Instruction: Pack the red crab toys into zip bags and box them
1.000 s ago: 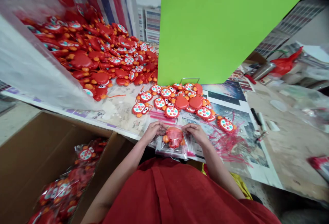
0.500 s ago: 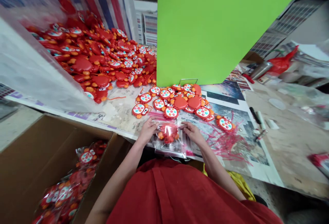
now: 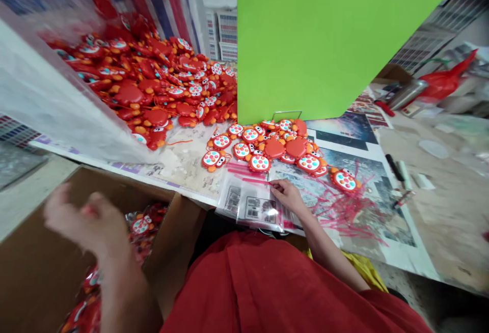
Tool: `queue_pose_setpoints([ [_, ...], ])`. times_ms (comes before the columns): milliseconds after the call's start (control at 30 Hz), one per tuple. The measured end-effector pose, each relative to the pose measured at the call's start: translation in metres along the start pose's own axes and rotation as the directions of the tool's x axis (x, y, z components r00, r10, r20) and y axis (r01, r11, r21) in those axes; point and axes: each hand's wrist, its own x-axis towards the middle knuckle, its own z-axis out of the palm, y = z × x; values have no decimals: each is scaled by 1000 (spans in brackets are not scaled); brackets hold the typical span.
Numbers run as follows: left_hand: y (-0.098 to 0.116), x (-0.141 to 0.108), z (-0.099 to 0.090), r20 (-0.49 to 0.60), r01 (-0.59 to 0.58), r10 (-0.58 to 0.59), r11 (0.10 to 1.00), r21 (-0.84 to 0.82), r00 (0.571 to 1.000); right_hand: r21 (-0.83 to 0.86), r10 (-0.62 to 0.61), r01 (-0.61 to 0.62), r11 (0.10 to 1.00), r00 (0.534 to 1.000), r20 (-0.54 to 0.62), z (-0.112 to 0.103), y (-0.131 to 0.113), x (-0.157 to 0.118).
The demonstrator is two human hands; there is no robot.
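My left hand (image 3: 86, 218) is over the cardboard box at the left, smeared by motion. Its thumb and fingers look apart, with a small red patch between them that I cannot make out. My right hand (image 3: 287, 194) is at the table's front edge, fingertips pinched on the top corner of a clear zip bag (image 3: 260, 205) with a printed label and a pink strip. More such bags lie under and beside it. Just beyond are several red crab-shaped pop toys (image 3: 260, 163), some face up with coloured dots, others showing plain red backs.
A large heap of the same toys (image 3: 153, 78) spills from a striped sack on the left. The cardboard box (image 3: 34, 251) holds bagged toys. A green panel (image 3: 305, 43) stands behind. Pink strips (image 3: 347, 216), a black marker (image 3: 394, 167) and a red bag (image 3: 443, 83) lie to the right.
The bagged crab toy that lay between both hands has left the table. My left hand has swung left over the box. My right hand has stayed by the zip bags.
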Motion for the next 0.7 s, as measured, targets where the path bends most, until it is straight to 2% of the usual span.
queue_pose_setpoints([
  [33,12,-14,12,48,-97,99,994,-49,994,-8,-4,4,1000,1000,-5,1,-1,0],
  [67,27,-31,26,165,-163,186,976,-145,969,-16,-5,5,1000,1000,-12,2,-3,-1],
  [100,45,-50,41,326,-187,268,948,-257,907,-24,-5,4,1000,1000,-20,4,-4,-1],
  [133,64,-72,56,480,-199,374,905,-377,794,-33,-4,3,999,1000,-26,6,-5,-2],
  [167,83,-93,70,583,-197,487,849,-490,651,-41,-6,5,999,1000,-31,8,-6,-3],
  [233,116,-133,93,666,-170,621,772,-613,414,-49,-16,14,999,999,-33,10,-6,-4],
  [267,128,-149,103,689,-188,647,759,-623,327,-47,-24,22,999,999,-33,8,-5,-4],
  [300,137,-161,111,709,-240,648,761,-602,276,-49,-36,34,998,999,-41,4,-3,-3],
  [333,143,-169,118,728,-306,637,767,-565,253,-63,-53,49,997,997,-65,-4,1,-1],
  [367,146,-174,123,743,-372,621,770,-518,252,-94,-71,61,994,992,-107,-14,6,1],
  [433,146,-178,132,755,-473,594,768,-431,278,-218,-106,51,975,964,-245,-43,21,7],
  [467,145,-177,135,756,-501,587,766,-403,289,-291,-107,8,957,939,-326,-59,31,9],
  [533,143,-176,140,760,-530,579,761,-374,294,-410,-60,-178,895,861,-505,-91,55,10],
  [600,142,-176,142,761,-543,581,753,-371,287,-448,29,-385,807,783,-621,-113,78,8],
  [633,142,-177,142,759,-546,587,749,-375,284,-448,83,-463,765,760,-644,-120,87,6],
  [700,141,-179,144,739,-548,614,733,-404,276,-452,184,-541,709,761,-622,-127,102,1],
])
